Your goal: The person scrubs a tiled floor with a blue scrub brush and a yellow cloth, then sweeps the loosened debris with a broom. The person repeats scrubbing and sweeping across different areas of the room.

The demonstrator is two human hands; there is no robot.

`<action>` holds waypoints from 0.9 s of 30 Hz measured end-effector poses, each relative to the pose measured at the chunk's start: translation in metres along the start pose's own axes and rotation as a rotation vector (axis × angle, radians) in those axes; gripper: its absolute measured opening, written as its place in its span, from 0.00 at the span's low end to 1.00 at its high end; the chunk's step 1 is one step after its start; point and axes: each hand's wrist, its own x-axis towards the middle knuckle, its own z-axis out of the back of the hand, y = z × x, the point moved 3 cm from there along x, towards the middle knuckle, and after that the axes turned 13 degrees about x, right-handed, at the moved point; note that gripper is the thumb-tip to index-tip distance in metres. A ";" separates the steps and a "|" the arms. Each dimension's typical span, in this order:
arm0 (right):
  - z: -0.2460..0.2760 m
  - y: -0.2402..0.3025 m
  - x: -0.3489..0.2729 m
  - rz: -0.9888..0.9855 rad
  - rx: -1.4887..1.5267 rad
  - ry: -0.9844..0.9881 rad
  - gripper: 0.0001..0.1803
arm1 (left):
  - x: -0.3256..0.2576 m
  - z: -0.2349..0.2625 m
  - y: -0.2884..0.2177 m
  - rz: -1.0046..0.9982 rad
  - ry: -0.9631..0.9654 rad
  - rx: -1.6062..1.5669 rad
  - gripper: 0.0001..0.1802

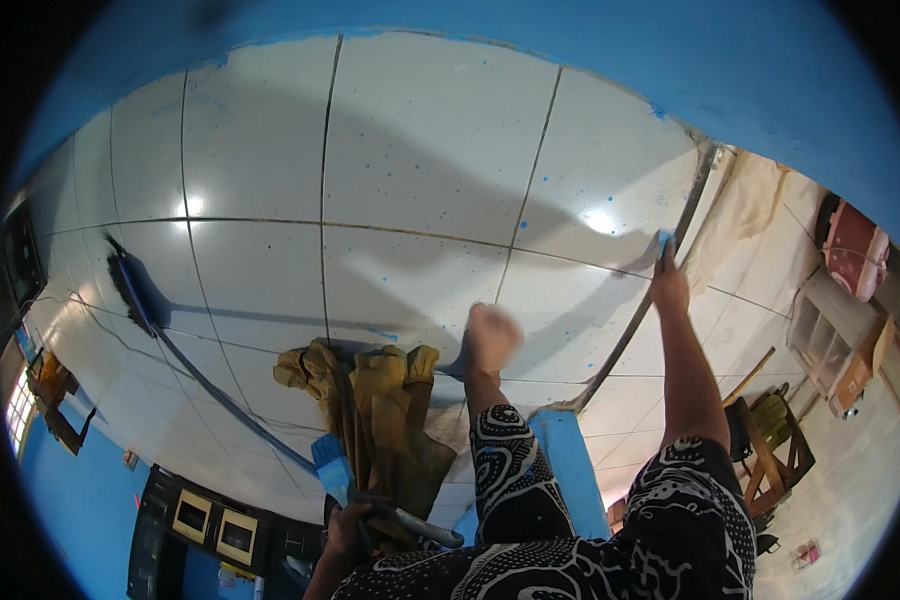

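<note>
In my left hand [344,530], low on the left, is a paintbrush [332,468] with blue bristles pointing up and away. The fingers are in shadow but closed round its lower end. A crumpled yellow-brown cloth [385,400] lies just beside that hand. My right arm stretches forward across the tiles, and my right hand [670,285] pinches a small light-blue piece [665,241] near the dark strip on the right. Its exact kind is too small to make out. What looks like my bare foot [495,340], blurred, shows between the arms below a patterned black cuff.
White tiles [420,150] speckled with blue drops meet a blue wall [570,25]. A broom [130,285] lies at the left, its long handle running toward the cloth. A blue board-like thing [570,470] stands near me. At right are a wooden stool [782,455] and a pink item [855,250].
</note>
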 end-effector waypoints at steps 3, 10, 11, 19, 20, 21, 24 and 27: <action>0.024 0.006 0.090 0.042 0.015 -0.233 0.27 | 0.009 0.000 0.002 -0.029 0.006 0.037 0.18; 0.012 0.010 0.068 0.007 -0.074 0.049 0.29 | 0.003 -0.001 0.004 -0.042 -0.035 -0.021 0.18; 0.000 -0.006 0.037 -0.034 -0.139 0.100 0.30 | 0.002 -0.003 0.000 -0.026 -0.027 -0.031 0.18; -0.028 0.045 -0.035 0.086 -0.044 -0.054 0.28 | 0.003 -0.001 -0.008 -0.021 0.015 -0.026 0.18; -0.017 0.062 -0.005 0.128 0.057 -0.113 0.27 | 0.004 -0.002 -0.010 -0.038 0.028 -0.009 0.18; -0.007 0.080 0.019 0.172 0.119 -0.156 0.27 | 0.004 -0.004 -0.011 -0.051 0.041 0.009 0.18; -0.007 0.105 0.029 0.194 0.138 -0.131 0.27 | 0.010 -0.003 -0.003 0.020 0.046 -0.102 0.19; -0.045 0.098 -0.018 0.200 -0.012 -0.011 0.30 | 0.008 0.003 -0.001 0.007 0.041 -0.038 0.19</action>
